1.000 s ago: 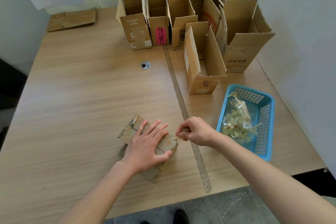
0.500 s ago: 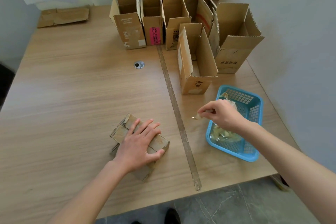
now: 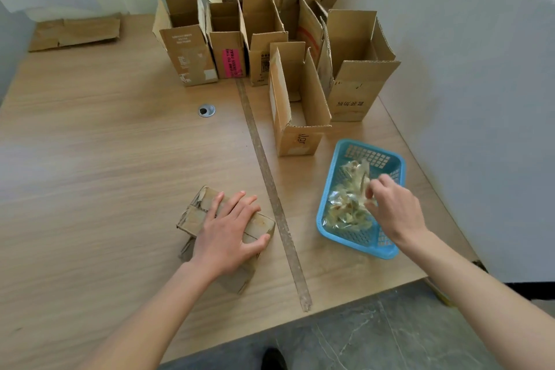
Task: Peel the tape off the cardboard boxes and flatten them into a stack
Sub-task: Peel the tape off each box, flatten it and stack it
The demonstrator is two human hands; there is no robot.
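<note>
Under the left hand's [image 3: 228, 234] flat, spread fingers lies the small cardboard box [image 3: 198, 216], pressed to the table. Right hand [image 3: 393, 213] hovers over the blue basket [image 3: 357, 242], fingertips pinched, apparently dropping peeled tape [image 3: 345, 204]. Next: release, return, flatten.

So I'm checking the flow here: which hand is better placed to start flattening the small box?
Left. The left hand already rests on the small box, fingers spread over its top. The right hand is over the blue basket, among the tape scraps.
</note>
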